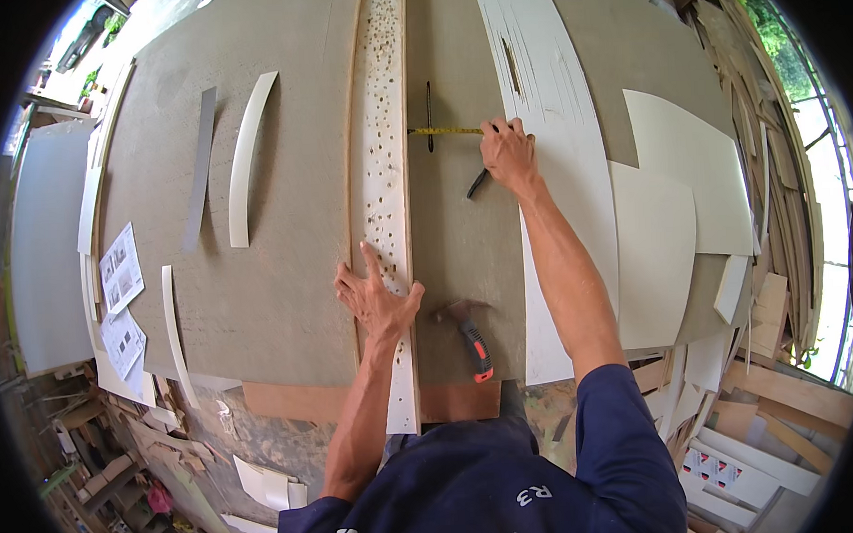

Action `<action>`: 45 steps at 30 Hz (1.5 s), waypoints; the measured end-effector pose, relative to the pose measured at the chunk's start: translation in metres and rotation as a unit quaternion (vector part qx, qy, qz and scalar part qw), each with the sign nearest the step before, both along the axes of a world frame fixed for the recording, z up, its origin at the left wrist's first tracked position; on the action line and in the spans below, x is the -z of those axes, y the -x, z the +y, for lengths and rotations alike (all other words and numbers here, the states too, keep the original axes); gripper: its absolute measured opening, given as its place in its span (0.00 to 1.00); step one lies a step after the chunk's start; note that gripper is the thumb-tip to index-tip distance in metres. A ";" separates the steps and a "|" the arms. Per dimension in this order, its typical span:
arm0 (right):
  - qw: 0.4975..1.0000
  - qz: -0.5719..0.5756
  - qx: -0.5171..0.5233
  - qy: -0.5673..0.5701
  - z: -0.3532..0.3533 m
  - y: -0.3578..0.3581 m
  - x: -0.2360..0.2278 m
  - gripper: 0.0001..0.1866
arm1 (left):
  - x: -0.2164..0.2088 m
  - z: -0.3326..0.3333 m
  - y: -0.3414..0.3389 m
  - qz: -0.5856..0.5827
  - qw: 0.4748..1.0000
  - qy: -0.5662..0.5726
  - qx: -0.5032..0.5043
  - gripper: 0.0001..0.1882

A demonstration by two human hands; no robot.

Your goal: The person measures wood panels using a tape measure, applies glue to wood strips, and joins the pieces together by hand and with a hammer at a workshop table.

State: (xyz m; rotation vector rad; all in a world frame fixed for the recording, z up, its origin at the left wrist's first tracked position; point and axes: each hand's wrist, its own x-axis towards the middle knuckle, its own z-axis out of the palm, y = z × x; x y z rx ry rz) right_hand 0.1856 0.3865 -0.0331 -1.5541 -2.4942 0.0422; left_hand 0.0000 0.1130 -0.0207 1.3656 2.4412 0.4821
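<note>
A long white board (pixel 377 146) with many small holes runs away from me across the worktable (pixel 297 337). My left hand (pixel 379 301) rests on it with fingers spread, the thumb reaching over its right edge. To the right, my right hand (pixel 510 155) is closed on a tape measure, whose case is mostly hidden by the fingers. Its yellow blade (pixel 450 130) stretches left to the board's edge. The blade crosses a thin dark rod-like tool (pixel 428 102). Just below my right hand lies a short black stick-like thing (pixel 477 183). A hammer (pixel 476 345) with a black and red handle lies nearer me.
Right of my right hand lies a long white panel (pixel 557 102) with scratches and a split, beside several pale sheets (pixel 656 240). On the left are curved strips (pixel 251 169) and printed papers (pixel 121 268). Wood offcuts (pixel 771 170) are stacked beyond the table's right edge.
</note>
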 end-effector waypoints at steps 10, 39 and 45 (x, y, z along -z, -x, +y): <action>0.980 0.157 0.081 -0.090 -0.026 0.019 -0.007 0.25 | -0.006 0.002 0.000 0.022 1.000 -0.006 0.010 0.56; 0.978 0.178 0.090 0.054 -0.321 -0.017 -0.042 0.22 | 0.027 0.014 0.044 0.036 0.982 -0.175 0.065 0.42; 0.961 0.148 0.156 0.174 -0.381 -0.024 -0.024 0.28 | 0.039 0.050 0.078 0.050 0.990 -0.113 0.074 0.51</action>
